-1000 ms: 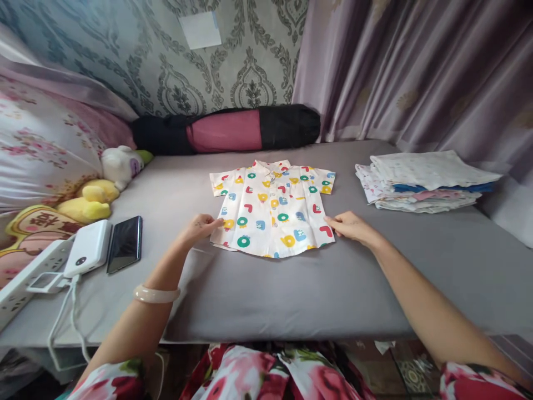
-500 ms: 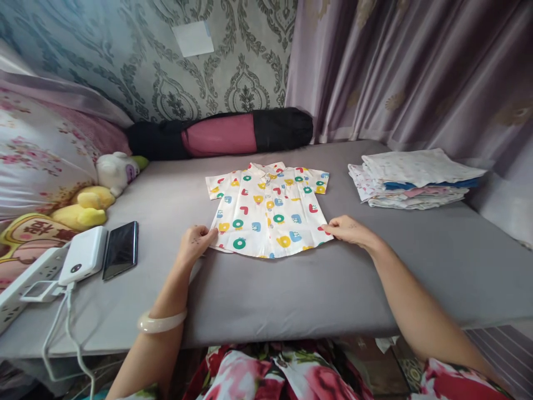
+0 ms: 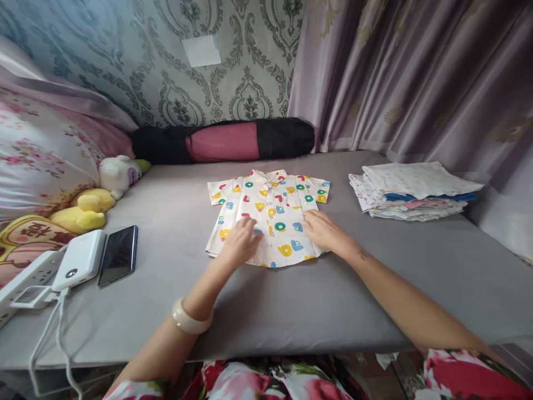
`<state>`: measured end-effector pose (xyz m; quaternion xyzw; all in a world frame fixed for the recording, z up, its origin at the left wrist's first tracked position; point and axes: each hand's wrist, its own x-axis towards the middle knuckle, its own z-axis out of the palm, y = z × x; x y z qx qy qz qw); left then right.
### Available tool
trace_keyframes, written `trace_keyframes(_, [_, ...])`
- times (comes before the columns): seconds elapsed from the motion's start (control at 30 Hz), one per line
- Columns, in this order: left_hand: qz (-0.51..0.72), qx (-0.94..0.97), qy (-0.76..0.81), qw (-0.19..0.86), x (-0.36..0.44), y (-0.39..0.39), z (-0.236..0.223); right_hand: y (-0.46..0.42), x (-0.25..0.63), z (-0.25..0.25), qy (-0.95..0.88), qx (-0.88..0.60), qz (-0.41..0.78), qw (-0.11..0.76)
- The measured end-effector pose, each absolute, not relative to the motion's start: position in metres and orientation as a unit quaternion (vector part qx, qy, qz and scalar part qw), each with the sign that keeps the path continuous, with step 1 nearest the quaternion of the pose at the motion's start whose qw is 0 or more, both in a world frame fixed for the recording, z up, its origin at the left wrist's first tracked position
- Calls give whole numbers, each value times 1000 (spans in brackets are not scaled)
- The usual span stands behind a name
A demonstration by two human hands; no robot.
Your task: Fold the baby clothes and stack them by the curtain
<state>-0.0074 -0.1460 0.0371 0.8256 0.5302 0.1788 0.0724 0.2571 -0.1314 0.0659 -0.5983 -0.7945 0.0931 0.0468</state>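
A small white short-sleeved shirt point(image 3: 270, 211) with a colourful print lies spread out, collar facing away from me, on the grey covered surface point(image 3: 300, 311). My left hand point(image 3: 241, 242) is over its lower left part, fingers stretched forward and apart. On the lower right side of the shirt, my right hand point(image 3: 322, 229) reaches in with its fingers extended over the cloth. Neither hand grips the fabric. Whether the palms press on it or hover just above, I cannot tell. A pale bangle point(image 3: 190, 318) circles my left wrist.
A stack of folded clothes point(image 3: 416, 191) lies at the right. On the left are a phone point(image 3: 119, 254), a white power bank point(image 3: 80, 260) with cables, a power strip point(image 3: 33, 278) and plush toys point(image 3: 85, 208). A long black and pink bag point(image 3: 225, 141) lies along the wall.
Both hands have let go of the shirt's lower corners and moved inward over its front. Their fingers have opened out. The shirt still lies flat, and the camera view has tilted slightly.
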Motion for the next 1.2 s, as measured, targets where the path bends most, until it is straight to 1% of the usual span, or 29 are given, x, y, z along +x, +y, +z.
trace_keyframes(0.07, [143, 853, 494, 87, 30, -151, 33, -123, 239, 53, -814, -567, 120, 44])
trace_keyframes(0.2, [87, 846, 515, 104, 68, -164, 25, -106, 222, 30, -800, -582, 142, 9])
trace_keyframes(0.33, [68, 847, 515, 112, 67, -170, 24, -83, 218, 23, -793, -599, 113, 5])
trace_keyframes(0.47, [79, 850, 510, 107, 64, -170, 22, -47, 212, 20, -779, -622, 83, 4])
trace_keyframes(0.83, [122, 850, 504, 98, 64, -170, 16, 57, 208, 13, -725, -683, 77, 45])
trace_keyframes(1.03, [111, 848, 506, 113, 64, -168, 17, 73, 206, 10, -704, -704, 56, 74])
trace_keyframes(1.2, [102, 842, 510, 144, 61, -164, 22, 58, 210, 14, -721, -684, 92, 54])
